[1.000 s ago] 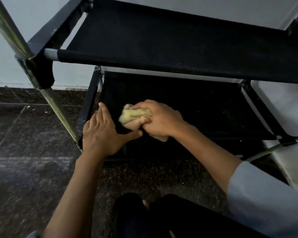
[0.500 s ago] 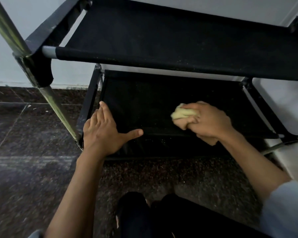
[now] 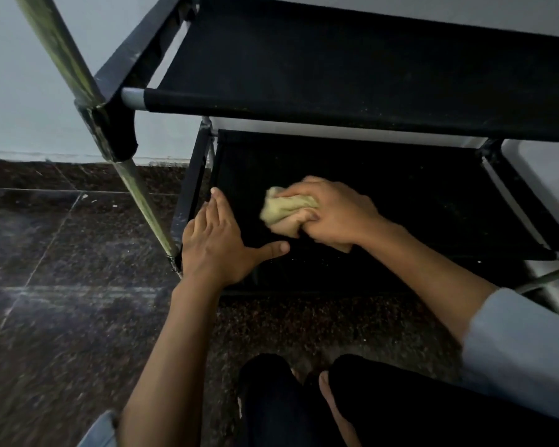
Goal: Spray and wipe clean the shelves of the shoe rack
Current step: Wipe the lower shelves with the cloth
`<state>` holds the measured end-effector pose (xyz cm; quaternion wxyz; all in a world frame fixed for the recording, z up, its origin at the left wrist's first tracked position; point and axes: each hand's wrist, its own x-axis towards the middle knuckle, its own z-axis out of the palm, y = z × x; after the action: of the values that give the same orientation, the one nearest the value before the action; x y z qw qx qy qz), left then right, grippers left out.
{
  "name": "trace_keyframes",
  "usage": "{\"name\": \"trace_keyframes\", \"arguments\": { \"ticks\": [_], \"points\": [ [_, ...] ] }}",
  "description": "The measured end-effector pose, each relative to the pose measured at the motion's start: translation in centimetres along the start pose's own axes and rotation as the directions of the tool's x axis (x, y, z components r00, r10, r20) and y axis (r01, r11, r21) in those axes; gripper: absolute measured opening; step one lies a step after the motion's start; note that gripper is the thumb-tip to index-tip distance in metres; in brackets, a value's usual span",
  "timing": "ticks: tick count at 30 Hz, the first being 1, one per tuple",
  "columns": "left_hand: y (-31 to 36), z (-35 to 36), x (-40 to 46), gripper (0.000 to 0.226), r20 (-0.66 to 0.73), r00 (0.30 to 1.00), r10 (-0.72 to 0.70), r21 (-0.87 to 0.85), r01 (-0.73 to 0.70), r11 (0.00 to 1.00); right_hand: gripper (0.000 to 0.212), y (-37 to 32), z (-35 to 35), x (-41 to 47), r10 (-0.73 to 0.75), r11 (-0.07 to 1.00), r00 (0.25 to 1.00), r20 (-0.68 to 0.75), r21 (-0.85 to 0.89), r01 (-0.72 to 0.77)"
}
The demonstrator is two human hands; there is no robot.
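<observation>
While the left hand (image 3: 218, 246) was laid flat, fingers straight and thumb spread, on the front left corner of the lower shelf (image 3: 417, 201), a bunched yellow cloth (image 3: 284, 206) was gripped in the right hand (image 3: 333, 214), seemingly pressed against that dim black fabric.

Yellow cloth (image 3: 286, 206) (bunched) on black lower shelf (image 3: 417, 201) — dusty.

No writing, label, brand mark or number can be read anywhere in the head view — not on the black fabric shelf (image 3: 400, 201) beyond the right hand (image 3: 333, 214), nor on the yellow cloth (image 3: 283, 206) it grips, nor on the metal post (image 3: 142, 201) just left of the left hand (image 3: 220, 243).
</observation>
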<state>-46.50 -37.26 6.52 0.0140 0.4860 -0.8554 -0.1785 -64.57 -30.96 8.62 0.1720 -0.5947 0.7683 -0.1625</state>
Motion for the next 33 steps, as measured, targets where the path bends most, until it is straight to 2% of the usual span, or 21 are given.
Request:
{"name": "trace_keyframes", "arguments": {
  "ticks": [4, 6, 9, 11, 13, 15, 17, 20, 23, 25, 26, 29, 31, 33],
  "points": [
    [0.0, -0.1, -0.2, 0.143, 0.003, 1.000, -0.004, 0.008, 0.004, 1.000, 0.054, 7.0, -2.8, -2.5, 0.215, 0.975, 0.977, -0.003, 0.048, -0.215],
    [0.1, -0.2, -0.2, 0.143, 0.008, 1.000, -0.005, 0.011, 0.005, 1.000, 0.059, 10.3, -4.1, -4.1, 0.337, 0.938, 0.941, -0.003, 0.083, -0.336],
    [0.0, -0.2, -0.3, 0.143, -0.003, 1.000, 0.003, 0.016, -0.003, 1.000, 0.060, 10.9, -4.2, -5.0, 0.466, 0.884, 0.884, -0.032, 0.069, -0.463],
    [-0.1, -0.1, -0.2, 0.144, -0.020, 1.000, 0.004, 0.021, -0.003, 1.000, 0.050, 7.7, -3.0, -4.6, 0.416, 0.906, 0.897, -0.150, -0.014, -0.422],
    [-0.1, 0.1, -0.1, 0.144, -0.035, 0.999, -0.001, 0.016, 0.002, 1.000, 0.052, 2.8, -1.0, -3.4, 0.272, 0.960, 0.939, -0.211, -0.013, -0.281],
    [0.0, 0.1, 0.1, 0.141, -0.035, 0.999, -0.006, 0.016, 0.006, 1.000, 0.054, -1.9, 1.1, -1.6, 0.059, 0.997, 0.985, -0.163, -0.046, -0.067],
    [-0.1, 0.1, 0.2, 0.135, -0.020, 1.000, -0.007, -0.005, 0.007, 1.000, 0.050, -4.9, 2.3, 0.2, -0.090, 0.993, 0.993, -0.070, -0.078, 0.085],
    [-0.2, 0.2, 0.3, 0.142, -0.038, 0.999, -0.008, -0.029, 0.007, 1.000, 0.054, -4.2, 2.1, 1.2, -0.093, 0.995, 0.996, -0.009, -0.023, 0.093],
    [0.0, 0.0, 0.2, 0.149, -0.031, 0.999, -0.037, -0.021, 0.036, 0.999, 0.051, -0.5, 0.8, -0.8, 0.022, 1.000, 0.999, -0.047, 0.007, -0.022],
    [0.1, -0.2, 0.1, 0.148, -0.008, 0.998, -0.065, -0.021, 0.065, 0.998, 0.062, 3.0, -1.1, -3.0, 0.196, 0.981, 0.973, -0.118, 0.030, -0.194],
    [0.1, -0.3, 0.1, 0.148, 0.008, 0.997, -0.077, -0.021, 0.077, 0.997, 0.068, 5.3, -2.1, -4.2, 0.293, 0.956, 0.944, -0.150, 0.047, -0.289],
    [0.7, -0.7, 0.2, 0.149, 0.048, 0.991, -0.124, -0.004, 0.124, 0.992, 0.055, 12.4, -5.2, -7.5, 0.535, 0.844, 0.816, -0.220, 0.082, -0.531],
    [1.5, -1.0, 0.4, 0.147, 0.047, 0.988, -0.148, -0.008, 0.149, 0.989, 0.059, 14.6, -6.2, -8.5, 0.616, 0.785, 0.754, -0.229, 0.101, -0.611],
    [3.0, -0.9, 0.7, 0.143, -0.004, 0.996, -0.089, 0.035, 0.089, 0.995, 0.060, 14.1, -6.4, -8.4, 0.619, 0.780, 0.742, -0.257, 0.088, -0.620]
  ]
}}
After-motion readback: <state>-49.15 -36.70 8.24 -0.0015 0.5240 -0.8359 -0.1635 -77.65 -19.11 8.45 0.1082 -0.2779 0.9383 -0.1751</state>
